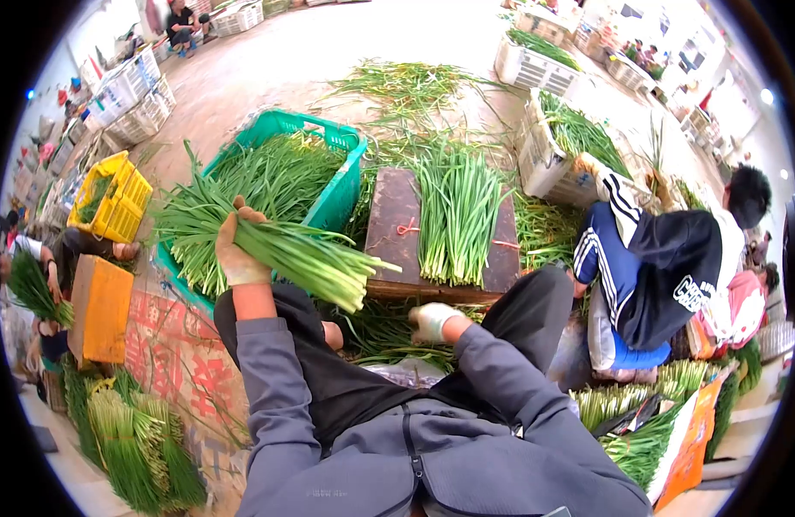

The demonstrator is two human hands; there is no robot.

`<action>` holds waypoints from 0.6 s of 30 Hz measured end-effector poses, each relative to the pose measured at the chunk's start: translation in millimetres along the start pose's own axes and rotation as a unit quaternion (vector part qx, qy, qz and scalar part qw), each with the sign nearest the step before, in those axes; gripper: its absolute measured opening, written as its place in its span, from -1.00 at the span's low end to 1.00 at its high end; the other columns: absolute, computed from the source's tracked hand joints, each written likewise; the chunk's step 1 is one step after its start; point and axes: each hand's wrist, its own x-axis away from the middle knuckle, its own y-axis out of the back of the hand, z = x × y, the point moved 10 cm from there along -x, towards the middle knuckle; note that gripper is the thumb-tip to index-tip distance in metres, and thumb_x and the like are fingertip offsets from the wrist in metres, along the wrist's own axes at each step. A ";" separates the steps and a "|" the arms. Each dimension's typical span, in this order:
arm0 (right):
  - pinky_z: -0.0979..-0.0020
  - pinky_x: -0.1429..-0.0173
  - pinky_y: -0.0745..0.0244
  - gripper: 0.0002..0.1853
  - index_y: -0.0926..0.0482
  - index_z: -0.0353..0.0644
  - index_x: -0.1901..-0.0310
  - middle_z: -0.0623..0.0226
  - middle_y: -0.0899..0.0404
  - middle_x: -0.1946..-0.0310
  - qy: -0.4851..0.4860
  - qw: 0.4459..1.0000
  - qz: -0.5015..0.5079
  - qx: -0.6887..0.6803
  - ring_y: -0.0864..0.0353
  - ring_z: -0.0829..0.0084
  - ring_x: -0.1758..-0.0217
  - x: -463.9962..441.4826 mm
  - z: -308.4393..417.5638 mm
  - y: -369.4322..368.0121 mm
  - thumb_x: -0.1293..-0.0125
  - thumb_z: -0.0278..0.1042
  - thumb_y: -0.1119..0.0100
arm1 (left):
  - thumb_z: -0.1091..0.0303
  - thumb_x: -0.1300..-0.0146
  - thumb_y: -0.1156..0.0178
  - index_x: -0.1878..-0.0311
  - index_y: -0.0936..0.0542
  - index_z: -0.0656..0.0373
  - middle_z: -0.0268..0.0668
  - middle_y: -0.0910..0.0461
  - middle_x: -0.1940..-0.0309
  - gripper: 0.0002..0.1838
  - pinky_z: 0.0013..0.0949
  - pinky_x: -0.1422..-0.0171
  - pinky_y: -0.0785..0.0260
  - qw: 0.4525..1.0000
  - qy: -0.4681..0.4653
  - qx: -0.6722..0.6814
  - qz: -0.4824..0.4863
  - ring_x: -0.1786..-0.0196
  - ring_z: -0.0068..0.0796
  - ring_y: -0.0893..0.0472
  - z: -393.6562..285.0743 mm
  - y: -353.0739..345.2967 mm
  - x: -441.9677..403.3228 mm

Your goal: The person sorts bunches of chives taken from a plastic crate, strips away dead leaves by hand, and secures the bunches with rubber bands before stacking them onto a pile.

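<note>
My left hand (240, 258), in a pale glove, is closed around a bunch of garlic chives (320, 258), its cut pale ends pointing right. Beneath and behind the bunch is a green plastic crate (341, 142) heaped with more chives (277, 177). My right hand (432, 321), gloved too, has its fingers curled in front of a low wooden block (389, 194); whether anything is in them is hidden. On the block lies a neat chive bundle (458, 220), stems toward me. A red tie (407, 227) shows at its left and runs out at its right.
Loose chives (414, 82) litter the floor beyond the block. White crates (539, 159) of chives stand at the right, beside a seated person (664, 267). An orange box (100, 308), a yellow crate (113, 198) and stacked bundles (139, 439) are on the left.
</note>
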 end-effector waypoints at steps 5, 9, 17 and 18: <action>0.22 -0.10 -0.57 -0.53 -0.54 -0.21 -0.17 0.08 -0.66 -0.04 0.118 0.854 -0.408 -0.300 -0.68 0.11 -0.04 41.7 2.3 149.7 -0.25 -0.24 -0.35 | 0.29 -0.40 -0.18 -0.34 -0.39 0.22 -0.50 -0.52 0.25 -0.50 -0.28 0.05 -0.35 0.984 0.115 0.032 0.130 0.23 -0.54 -0.52 24.0 -40.4 20.6; 0.27 -0.38 -0.42 -0.35 -0.33 -0.20 -0.41 0.05 -0.53 -0.26 0.261 0.815 -0.285 -0.431 -0.56 0.17 -0.30 43.9 64.1 167.4 -0.37 -0.13 -0.26 | 0.28 -0.40 -0.18 -0.41 -0.33 0.24 -0.58 -0.39 0.33 -0.43 -0.38 0.16 -0.25 0.976 0.142 0.026 0.161 0.30 -0.66 -0.45 41.8 -54.3 33.0; 0.26 -0.28 -0.45 -0.50 -0.49 -0.28 -0.26 0.04 -0.65 -0.08 0.277 0.843 -0.171 -0.428 -0.63 0.20 -0.16 21.2 108.7 135.8 -0.48 -0.05 -0.07 | 0.28 -0.39 -0.17 -0.43 -0.31 0.26 -0.59 -0.34 0.38 -0.41 -0.41 0.18 -0.20 0.970 0.153 0.026 0.188 0.36 -0.68 -0.42 44.4 -57.4 33.5; 0.28 -0.26 -0.46 -0.51 -0.52 -0.30 -0.22 0.06 -0.67 -0.05 0.244 0.859 -0.147 -0.425 -0.64 0.23 -0.13 18.9 104.6 129.1 -0.48 -0.07 -0.08 | 0.27 -0.40 -0.17 -0.43 -0.31 0.27 -0.59 -0.35 0.38 -0.41 -0.40 0.17 -0.21 0.969 0.148 0.026 0.194 0.36 -0.67 -0.43 43.8 -57.6 33.2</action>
